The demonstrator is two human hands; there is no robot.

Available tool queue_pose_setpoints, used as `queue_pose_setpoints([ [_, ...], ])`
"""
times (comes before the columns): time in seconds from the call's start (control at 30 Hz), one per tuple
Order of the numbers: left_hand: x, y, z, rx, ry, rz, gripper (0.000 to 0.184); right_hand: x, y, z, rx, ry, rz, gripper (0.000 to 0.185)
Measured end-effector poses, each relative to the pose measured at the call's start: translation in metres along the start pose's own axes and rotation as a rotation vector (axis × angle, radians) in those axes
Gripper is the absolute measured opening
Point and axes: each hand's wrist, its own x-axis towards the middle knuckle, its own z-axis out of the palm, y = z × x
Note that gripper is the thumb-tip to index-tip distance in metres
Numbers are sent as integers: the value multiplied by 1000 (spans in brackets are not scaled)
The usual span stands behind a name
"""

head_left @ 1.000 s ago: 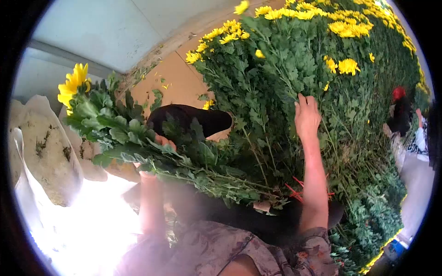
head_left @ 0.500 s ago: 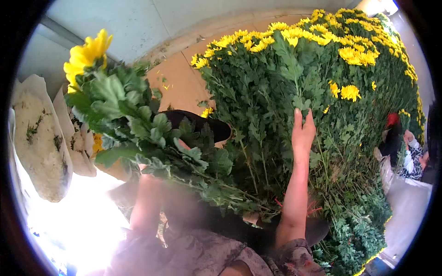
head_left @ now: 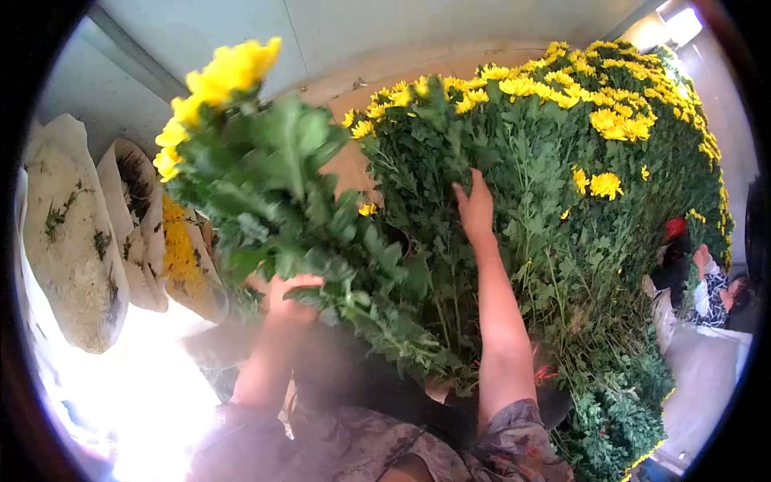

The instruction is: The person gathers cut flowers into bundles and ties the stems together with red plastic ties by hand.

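Observation:
A thick bunch of yellow chrysanthemums (head_left: 265, 173) leans up and to the left, its leafy stems running down across my lap. My left hand (head_left: 287, 293) is wrapped round these stems from below; leaves cover part of the fingers. Further right, my right hand (head_left: 475, 207) reaches up with finger and thumb at a leafy chrysanthemum stem (head_left: 451, 132), blurred, whose leaves rise above the fingertips. Behind it stands a large mass of cut chrysanthemums (head_left: 514, 161), blooms along the top and stems pointing down.
Soiled white sacks (head_left: 72, 241) stand at the left, and one nearby holds yellow petals (head_left: 183, 253). Brown cardboard (head_left: 345, 169) lies behind the bunch, against a pale wall (head_left: 233, 48). At the far right another person (head_left: 711, 289) is beside the flowers.
The bunch in my left hand has swung up and to the right, showing more blooms. My right hand has moved left with the leafy stem, towards the bunch.

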Motion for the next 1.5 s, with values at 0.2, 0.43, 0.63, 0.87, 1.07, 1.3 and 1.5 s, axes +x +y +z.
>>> queue_pose_setpoints([
  [0.2,42,27,87,41,341,-45,39,-35,-57,-129,630,-48,146,63],
  [0.43,105,-10,90,-33,164,112,33,-136,-122,-126,243,-201,1,49],
  [0.63,97,-13,54,12,-31,-228,28,-146,-118,-87,350,-72,-164,43],
  [0.87,86,-11,83,42,-95,-35,58,-149,-139,-78,46,-19,-272,40],
  [1.07,92,-2,60,141,215,155,42,-149,-166,-95,-201,-229,-472,36],
  [1.3,87,24,46,36,216,227,43,-56,15,42,-198,-13,-30,65],
  [1.5,90,23,53,68,168,130,42,-33,39,63,-121,51,-11,55],
])
